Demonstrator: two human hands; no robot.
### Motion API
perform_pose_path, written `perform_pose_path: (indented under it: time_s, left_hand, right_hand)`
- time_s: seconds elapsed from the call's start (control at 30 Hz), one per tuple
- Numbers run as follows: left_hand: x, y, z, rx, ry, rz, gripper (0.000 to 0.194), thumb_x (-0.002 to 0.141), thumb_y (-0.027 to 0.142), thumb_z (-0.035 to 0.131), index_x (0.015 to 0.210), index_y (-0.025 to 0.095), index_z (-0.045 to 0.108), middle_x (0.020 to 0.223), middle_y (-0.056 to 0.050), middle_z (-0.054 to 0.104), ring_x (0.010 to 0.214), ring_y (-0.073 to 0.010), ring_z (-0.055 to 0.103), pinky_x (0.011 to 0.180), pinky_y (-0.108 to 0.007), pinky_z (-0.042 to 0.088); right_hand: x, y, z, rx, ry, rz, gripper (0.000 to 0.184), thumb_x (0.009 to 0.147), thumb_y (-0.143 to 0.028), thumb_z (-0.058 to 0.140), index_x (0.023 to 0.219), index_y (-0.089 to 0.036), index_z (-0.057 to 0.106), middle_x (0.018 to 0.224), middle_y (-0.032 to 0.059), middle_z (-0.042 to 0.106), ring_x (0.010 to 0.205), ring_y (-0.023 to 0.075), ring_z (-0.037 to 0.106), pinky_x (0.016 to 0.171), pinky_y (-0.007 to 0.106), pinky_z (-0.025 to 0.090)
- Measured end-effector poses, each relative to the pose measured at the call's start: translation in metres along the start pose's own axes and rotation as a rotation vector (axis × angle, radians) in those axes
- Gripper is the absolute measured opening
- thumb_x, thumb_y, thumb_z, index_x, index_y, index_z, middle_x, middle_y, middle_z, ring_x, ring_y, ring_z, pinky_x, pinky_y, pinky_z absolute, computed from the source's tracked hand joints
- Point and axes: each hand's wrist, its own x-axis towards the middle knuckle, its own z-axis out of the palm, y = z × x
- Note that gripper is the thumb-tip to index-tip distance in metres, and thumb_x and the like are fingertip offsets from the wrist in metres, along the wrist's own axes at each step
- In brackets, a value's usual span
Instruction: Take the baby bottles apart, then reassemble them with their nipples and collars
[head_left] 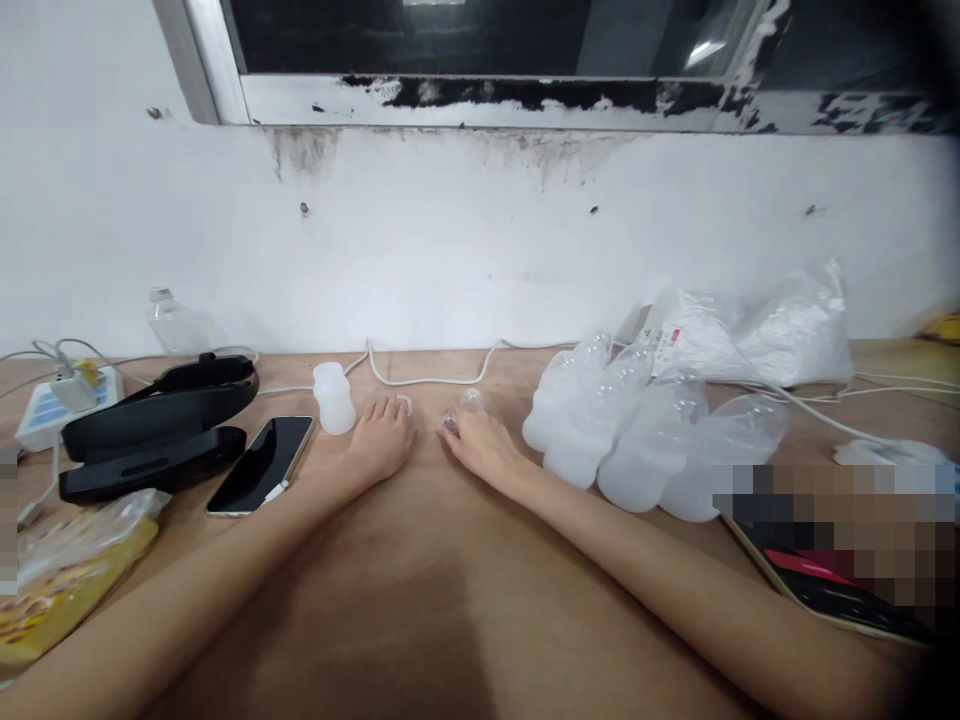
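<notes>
My left hand [384,437] rests palm down on the wooden table, its fingers stretched forward side by side. At its index fingertip is a small white rounded piece [406,403], partly hidden. Just left of that hand stands a stack of translucent white plastic cups [334,398]. My right hand [484,440] has its thumb and index finger closed on a small clear plastic piece [449,420], whose exact kind I cannot make out. Another clear rounded piece [472,400] shows just beyond its fingers. Several stacks of clear and frosted rounded plastic shells [637,440] lie right of my right hand.
Left are a phone [262,465], black cases [157,430], a power strip [105,405], a clear bottle [171,320] and a yellow bag [82,580]. A white cable [427,382] runs along the wall. A white plastic bag [757,325] and a dark device [817,585] are right.
</notes>
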Motion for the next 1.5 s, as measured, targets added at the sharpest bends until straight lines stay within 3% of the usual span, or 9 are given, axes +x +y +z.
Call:
perform_pose_path:
  time_s: [0.17, 0.3, 0.43, 0.63, 0.77, 0.9, 1.17, 1.33, 1.5]
  left_hand:
    - [-0.027, 0.009, -0.019, 0.011, -0.030, 0.022, 0.033, 0.088, 0.025, 0.031, 0.107, 0.007, 0.051, 0.110, -0.019, 0.054, 0.097, -0.0301, 0.053, 0.083, -0.044, 0.037]
    - [-0.056, 0.020, -0.042, -0.021, -0.068, 0.086, 0.026, 0.087, 0.030, 0.035, 0.093, 0.017, 0.056, 0.101, -0.010, 0.055, 0.091, -0.0251, 0.053, 0.080, -0.040, 0.040]
    - [-0.071, 0.022, -0.039, -0.121, -0.058, 0.071, 0.022, 0.086, 0.033, 0.038, 0.094, 0.023, 0.055, 0.106, -0.007, 0.051, 0.091, -0.0237, 0.052, 0.074, -0.038, 0.043]
    - [-0.068, 0.019, -0.025, -0.419, 0.014, 0.009, 0.021, 0.080, 0.029, 0.047, 0.100, 0.021, 0.050, 0.101, -0.005, 0.056, 0.093, -0.0225, 0.053, 0.082, -0.041, 0.041]
    - [-0.065, 0.018, -0.027, -0.948, 0.064, -0.106, 0.041, 0.073, 0.027, 0.056, 0.110, 0.017, 0.044, 0.110, -0.008, 0.053, 0.097, -0.0200, 0.055, 0.086, -0.038, 0.044]
    - [-0.062, 0.017, -0.028, -1.365, -0.054, -0.189, 0.039, 0.069, 0.026, 0.060, 0.104, 0.016, 0.045, 0.114, -0.009, 0.054, 0.104, -0.0209, 0.054, 0.092, -0.040, 0.042]
    - [-0.059, 0.018, -0.021, -1.448, -0.094, -0.295, 0.035, 0.062, 0.025, 0.068, 0.083, 0.018, 0.041, 0.106, -0.007, 0.061, 0.099, -0.0231, 0.058, 0.090, -0.044, 0.043]
    - [-0.061, 0.018, -0.021, -1.477, -0.129, -0.285, 0.035, 0.063, 0.025, 0.066, 0.082, 0.020, 0.037, 0.109, -0.007, 0.061, 0.102, -0.0235, 0.056, 0.090, -0.047, 0.042]
    - [-0.063, 0.020, -0.023, -1.508, -0.157, -0.245, 0.034, 0.065, 0.019, 0.065, 0.081, 0.021, 0.035, 0.109, -0.006, 0.061, 0.101, -0.0214, 0.058, 0.092, -0.045, 0.041]
  right_hand:
    - [-0.003, -0.001, -0.005, -0.052, 0.019, -0.055, 0.027, 0.088, -0.023, 0.033, 0.103, -0.015, 0.053, 0.085, 0.0113, 0.063, 0.072, 0.0214, 0.060, 0.057, 0.030, 0.043]
    - [-0.026, -0.006, -0.022, -0.044, 0.052, -0.177, 0.029, 0.090, -0.027, 0.029, 0.107, -0.022, 0.051, 0.094, 0.0070, 0.059, 0.074, 0.0202, 0.059, 0.058, 0.030, 0.043]
    - [-0.061, -0.005, -0.022, 0.023, 0.063, -0.346, 0.027, 0.088, -0.028, 0.032, 0.105, -0.021, 0.052, 0.100, 0.0075, 0.053, 0.069, 0.0152, 0.057, 0.058, 0.028, 0.045]
    - [-0.074, 0.003, -0.010, 0.151, 0.043, -0.375, 0.027, 0.084, -0.024, 0.041, 0.109, -0.017, 0.048, 0.100, 0.0089, 0.055, 0.096, 0.0215, 0.050, 0.079, 0.037, 0.045]
    - [-0.073, 0.002, -0.010, 0.200, 0.027, -0.378, 0.026, 0.085, -0.023, 0.042, 0.109, -0.016, 0.047, 0.102, 0.0086, 0.056, 0.096, 0.0207, 0.050, 0.082, 0.037, 0.044]
    - [-0.076, 0.000, -0.011, 0.230, 0.039, -0.415, 0.023, 0.086, -0.019, 0.038, 0.108, -0.018, 0.048, 0.100, 0.0070, 0.057, 0.094, 0.0194, 0.052, 0.080, 0.035, 0.045]
    - [-0.075, 0.000, -0.013, 0.416, 0.072, -0.373, 0.019, 0.085, -0.019, 0.042, 0.101, -0.022, 0.052, 0.098, 0.0023, 0.060, 0.091, 0.0160, 0.055, 0.080, 0.031, 0.045]
    - [-0.073, 0.004, -0.017, 0.578, 0.290, -0.189, 0.025, 0.084, -0.024, 0.045, 0.109, -0.021, 0.048, 0.090, 0.0027, 0.060, 0.077, 0.0140, 0.058, 0.071, 0.028, 0.048]
    - [-0.076, 0.004, -0.016, 0.531, 0.332, -0.413, 0.027, 0.087, -0.019, 0.040, 0.111, -0.022, 0.052, 0.094, 0.0046, 0.056, 0.084, 0.0133, 0.055, 0.075, 0.027, 0.046]
